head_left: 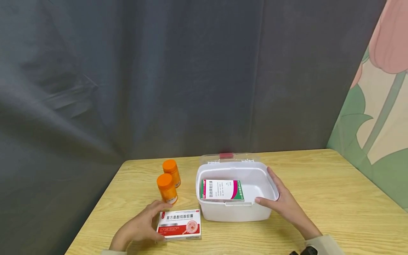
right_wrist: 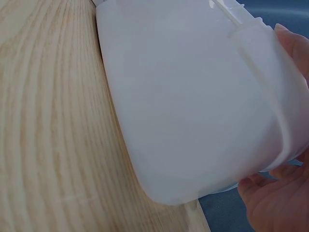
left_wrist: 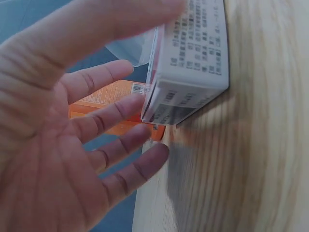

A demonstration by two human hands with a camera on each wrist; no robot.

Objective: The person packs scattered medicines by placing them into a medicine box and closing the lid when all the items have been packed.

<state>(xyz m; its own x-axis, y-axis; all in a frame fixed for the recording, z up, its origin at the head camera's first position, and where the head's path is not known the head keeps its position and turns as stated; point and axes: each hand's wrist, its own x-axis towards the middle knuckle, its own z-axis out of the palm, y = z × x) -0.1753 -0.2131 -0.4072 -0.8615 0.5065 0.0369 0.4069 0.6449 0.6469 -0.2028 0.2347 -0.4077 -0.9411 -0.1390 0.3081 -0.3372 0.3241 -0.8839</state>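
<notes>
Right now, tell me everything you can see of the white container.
The white container looks plastic, rounded and rimmed. It stands upright on the wooden table, its clear lid with a red latch open behind it. A green and white medicine box sits inside at the left; the right hand holds the container's right end.

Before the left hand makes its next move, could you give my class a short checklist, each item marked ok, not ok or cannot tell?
1. White container open at the top: ok.
2. Right hand holding its rim: ok.
3. Bare space inside, right of the green-and-white box: ok.
4. Left hand closed round the red-and-white box: not ok; its fingers look spread.
5. Front orange bottle clear of those fingers: cannot tell; they look very close.
</notes>
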